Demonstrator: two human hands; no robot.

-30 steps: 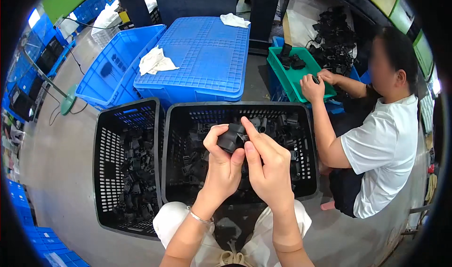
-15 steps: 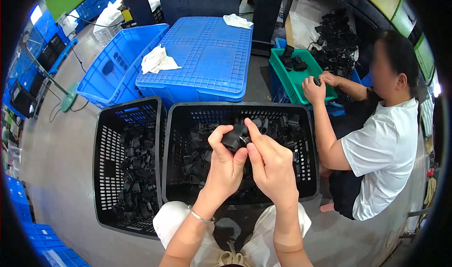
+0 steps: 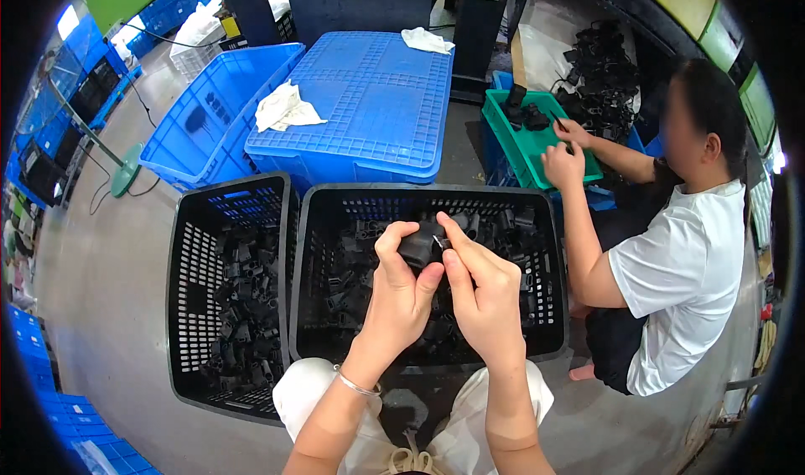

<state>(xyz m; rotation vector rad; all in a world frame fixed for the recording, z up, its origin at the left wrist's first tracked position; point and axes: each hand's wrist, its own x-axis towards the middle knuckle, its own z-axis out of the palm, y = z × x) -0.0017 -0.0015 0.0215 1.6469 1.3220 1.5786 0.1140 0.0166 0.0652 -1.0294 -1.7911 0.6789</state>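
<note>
Above the larger black crate, my left hand (image 3: 398, 278) is closed around a black plastic part (image 3: 416, 249), thumb on the near side and fingers on the far side. My right hand (image 3: 482, 286) meets it from the right, thumb and index finger bent in a pinch at the part's right end. A thin silvery glint shows between those fingertips; whether it is a small blade or belongs to the part I cannot make out. Below both hands, the large black crate (image 3: 428, 192) holds many similar black parts, partly hidden by my hands.
A second black crate (image 3: 186, 307) of parts stands to the left. Beyond are an open blue bin (image 3: 176, 152) and a blue lidded box (image 3: 369, 98) with white cloths (image 3: 287, 108). At right a co-worker (image 3: 679, 249) handles black pieces over a green tray (image 3: 530, 148). A fan stand (image 3: 126, 171) is far left.
My hands stay in nearly the same place; the part is turned slightly and the silvery glint shows longer. The co-worker's hands have moved apart, one now farther back over the tray.
</note>
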